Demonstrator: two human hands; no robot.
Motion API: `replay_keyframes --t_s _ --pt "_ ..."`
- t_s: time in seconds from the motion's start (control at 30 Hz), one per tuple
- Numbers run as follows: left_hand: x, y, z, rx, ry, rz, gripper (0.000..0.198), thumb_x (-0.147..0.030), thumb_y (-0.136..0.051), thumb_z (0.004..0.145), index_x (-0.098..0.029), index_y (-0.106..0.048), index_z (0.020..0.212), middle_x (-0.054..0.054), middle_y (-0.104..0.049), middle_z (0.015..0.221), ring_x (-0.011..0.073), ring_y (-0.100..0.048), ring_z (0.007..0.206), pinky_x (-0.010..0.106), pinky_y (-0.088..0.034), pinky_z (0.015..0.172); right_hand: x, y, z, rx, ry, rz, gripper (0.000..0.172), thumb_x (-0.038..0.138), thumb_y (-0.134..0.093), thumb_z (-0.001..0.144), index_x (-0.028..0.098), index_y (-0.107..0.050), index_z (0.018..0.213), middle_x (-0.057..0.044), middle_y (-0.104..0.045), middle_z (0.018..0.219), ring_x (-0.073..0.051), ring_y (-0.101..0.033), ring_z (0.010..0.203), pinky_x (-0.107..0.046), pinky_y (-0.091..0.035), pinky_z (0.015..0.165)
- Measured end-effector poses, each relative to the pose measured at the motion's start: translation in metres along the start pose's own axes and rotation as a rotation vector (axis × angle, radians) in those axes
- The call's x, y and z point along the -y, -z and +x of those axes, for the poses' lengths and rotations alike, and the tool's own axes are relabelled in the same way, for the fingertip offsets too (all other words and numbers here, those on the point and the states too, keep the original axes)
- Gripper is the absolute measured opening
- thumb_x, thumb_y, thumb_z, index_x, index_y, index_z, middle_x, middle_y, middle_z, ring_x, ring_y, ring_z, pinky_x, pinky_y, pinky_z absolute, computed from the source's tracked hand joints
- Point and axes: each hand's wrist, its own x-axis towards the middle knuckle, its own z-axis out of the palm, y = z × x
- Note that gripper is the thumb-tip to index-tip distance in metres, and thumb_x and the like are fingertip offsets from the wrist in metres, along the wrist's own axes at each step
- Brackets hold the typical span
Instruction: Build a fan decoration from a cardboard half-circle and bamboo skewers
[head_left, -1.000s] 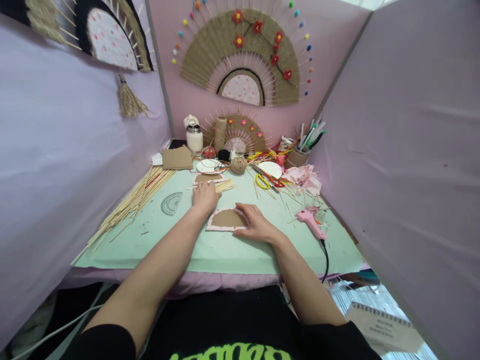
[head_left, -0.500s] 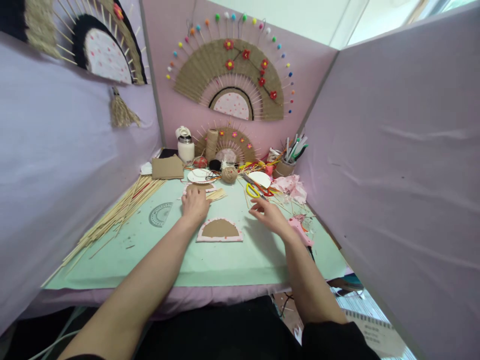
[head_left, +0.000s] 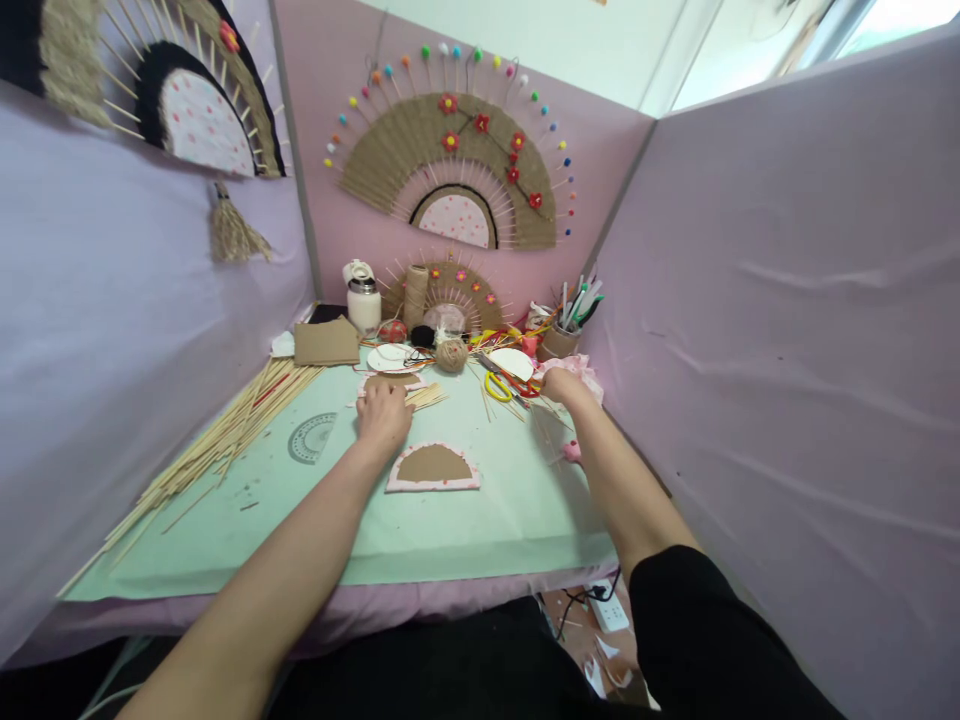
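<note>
1. Half-round panel [head_left: 433, 465], cardboard w/ spotted pink-white border: flat on tabletop [head_left: 480, 545], nr. ctr.; clock dirs. taken from it.
2. L hand [head_left: 384, 418]: 11 o'clock, at short sticks [head_left: 429, 397]; fingers bent, but whether grasping or released can't be made out.
3. 2nd panel [head_left: 402, 380]: 11 o'clock, just past L hand, part hidden.
4. R hand [head_left: 565, 384]: 2 o'clock, by pink fabric [head_left: 589, 376]; fingers mostly hidden, grip unclear.
5. Scissors [head_left: 488, 386], yellow hdl.: 1 o'clock, nr. R hand.
6. Glue gun [head_left: 572, 452], pink: 3 o'clock, mostly behind forearm.
7. Protractor [head_left: 310, 438]: betw. 9 & 10 o'clock.
</note>
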Motion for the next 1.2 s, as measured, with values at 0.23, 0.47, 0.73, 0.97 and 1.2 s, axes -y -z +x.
replay_keyframes --t_s 0.23,0.47,0.73,0.97,1.2 --pt "-0.002 -0.001 0.000 0.016 -0.025 -0.025 0.036 -0.032 -0.048 0.089 -0.018 -0.063 0.119 0.017 -0.057 0.125 0.0335 -0.046 0.123 0.047 -0.039 0.100 -0.003 0.001 0.014 0.072 -0.008 -0.078 0.024 0.019 -0.065 0.081 0.013 -0.075 0.101 -0.019 -0.073 0.099 -0.025 -0.067 0.094 -0.030 -0.048 0.080" --pt "-0.003 0.000 -0.002 0.053 -0.037 -0.042 0.036 -0.034 -0.048 0.088 -0.019 -0.065 0.116 0.017 -0.057 0.123 0.0343 -0.046 0.121 0.048 -0.039 0.098 0.023 -0.013 0.034 0.107 0.170 -0.017 0.021 0.026 -0.061 0.088 0.015 -0.077 0.097 -0.010 -0.074 0.100 -0.021 -0.066 0.094 -0.025 -0.048 0.082" --pt "-0.003 -0.002 -0.002 0.047 -0.061 -0.064 0.036 -0.033 -0.048 0.088 -0.018 -0.064 0.116 0.017 -0.057 0.122 0.0342 -0.047 0.118 0.048 -0.040 0.096 0.026 -0.027 0.050 0.202 0.179 -0.023 0.033 0.037 -0.058 0.094 0.018 -0.060 0.121 -0.008 -0.059 0.126 -0.023 -0.061 0.106 -0.042 -0.054 0.089" --pt "-0.004 0.000 -0.003 0.067 -0.053 -0.064 0.034 -0.034 -0.050 0.088 -0.019 -0.065 0.115 0.016 -0.058 0.122 0.0333 -0.047 0.119 0.047 -0.040 0.097 0.032 -0.029 0.054 0.091 0.071 -0.079 0.031 0.037 -0.062 0.090 0.012 -0.070 0.105 -0.018 -0.068 0.110 -0.026 -0.066 0.100 -0.033 -0.051 0.084" --pt "-0.004 -0.003 -0.003 0.073 -0.054 -0.066 0.031 -0.033 -0.050 0.088 -0.019 -0.065 0.112 0.015 -0.059 0.121 0.0334 -0.047 0.118 0.047 -0.041 0.095 0.038 -0.030 0.060 -0.036 0.078 -0.059 0.052 0.054 -0.059 0.085 0.016 -0.063 0.121 -0.016 -0.064 0.125 -0.027 -0.060 0.114 -0.030 -0.047 0.084"
